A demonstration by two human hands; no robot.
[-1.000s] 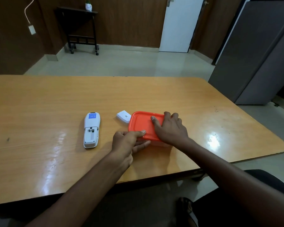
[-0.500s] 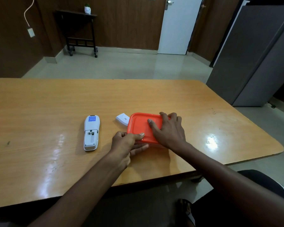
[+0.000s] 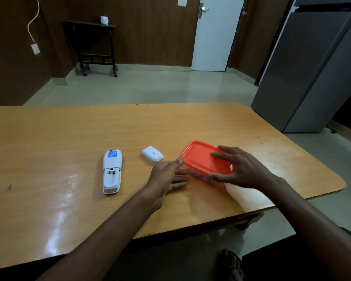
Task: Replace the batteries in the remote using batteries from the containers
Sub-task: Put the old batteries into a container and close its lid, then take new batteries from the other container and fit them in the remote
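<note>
Lid (image 3: 205, 159) held in right grip (image 3: 241, 169).

You are sitting in a room of a home, it seems: a glossy wooden table (image 3: 130, 126), dark wood-panelled walls (image 3: 150, 33), a white door (image 3: 215, 37), a tall grey refrigerator (image 3: 312, 67) and a small black side table (image 3: 93, 45) on a tiled floor (image 3: 150, 88).

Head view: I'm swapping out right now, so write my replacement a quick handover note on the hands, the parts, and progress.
Right hand: grips the orange lid, holding it by its edges.
Left hand: open, thumb tip at the lid's near-left corner.
Remote: face down on the table, battery bay open and empty.
Battery cover: between remote and lid.
Done: cover off, old batteries out.
Left: take batteries from the container, load them, refit cover.
</note>
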